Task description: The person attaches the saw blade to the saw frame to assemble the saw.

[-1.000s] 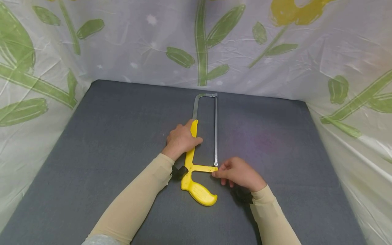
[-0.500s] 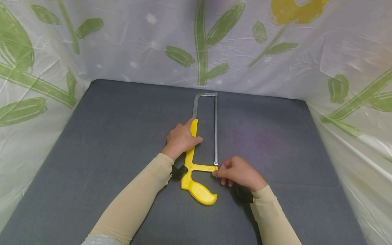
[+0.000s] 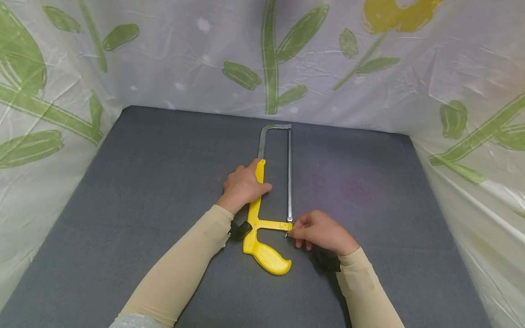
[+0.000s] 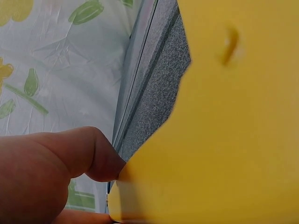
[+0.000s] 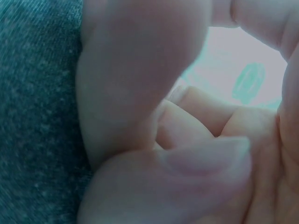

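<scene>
A hacksaw (image 3: 255,207) with a yellow frame and grip lies flat on the dark table, its silver bow at the far end. My left hand (image 3: 241,186) grips the yellow spine, thumb across it; in the left wrist view the thumb touches the yellow frame (image 4: 233,126), seen close up. The blade (image 3: 289,177) runs along the saw's right side. At its near end my right hand (image 3: 321,231) pinches the small metal wing nut (image 3: 285,235) beside the yellow crosspiece. In the right wrist view thumb and forefinger meet, and the nut is hidden.
A dark grey cloth covers the table (image 3: 164,146). White sheeting (image 3: 184,59) with printed green leaves and yellow flowers hangs at the back and both sides. Black wrist cameras sit at both cuffs.
My right thumb has shifted slightly right, and the small metal nut now shows by its tip. The left hand and the hacksaw stay where they were.
</scene>
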A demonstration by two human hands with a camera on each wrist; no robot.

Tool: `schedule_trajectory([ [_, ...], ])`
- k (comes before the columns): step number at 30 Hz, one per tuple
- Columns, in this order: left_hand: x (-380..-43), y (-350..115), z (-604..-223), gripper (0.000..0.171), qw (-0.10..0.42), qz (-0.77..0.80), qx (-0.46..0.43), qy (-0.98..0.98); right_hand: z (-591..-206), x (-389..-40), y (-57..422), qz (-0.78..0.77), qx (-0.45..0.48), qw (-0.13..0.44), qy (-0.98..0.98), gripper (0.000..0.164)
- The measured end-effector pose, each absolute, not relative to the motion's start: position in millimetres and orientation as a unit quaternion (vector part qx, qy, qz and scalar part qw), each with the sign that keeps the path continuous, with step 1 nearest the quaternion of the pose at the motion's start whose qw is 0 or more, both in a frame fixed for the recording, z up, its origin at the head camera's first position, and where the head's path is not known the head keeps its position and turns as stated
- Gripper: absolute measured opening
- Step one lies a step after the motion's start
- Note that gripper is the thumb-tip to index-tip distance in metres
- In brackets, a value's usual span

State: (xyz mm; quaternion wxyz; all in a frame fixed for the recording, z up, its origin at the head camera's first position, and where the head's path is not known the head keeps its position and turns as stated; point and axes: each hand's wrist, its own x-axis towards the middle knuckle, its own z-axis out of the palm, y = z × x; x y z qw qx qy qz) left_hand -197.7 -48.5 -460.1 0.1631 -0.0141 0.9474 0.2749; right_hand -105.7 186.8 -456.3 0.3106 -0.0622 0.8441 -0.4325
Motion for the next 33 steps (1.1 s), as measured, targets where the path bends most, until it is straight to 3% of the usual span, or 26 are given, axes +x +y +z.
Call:
schedule_trajectory([
  [33, -197.6, -48.6, -460.4, 0.091, 0.165, 0.271, -0.016, 0.948, -458.8, -106.9, 191.7, -0.454, -0.079, 0.32, 0.828, 0.011],
])
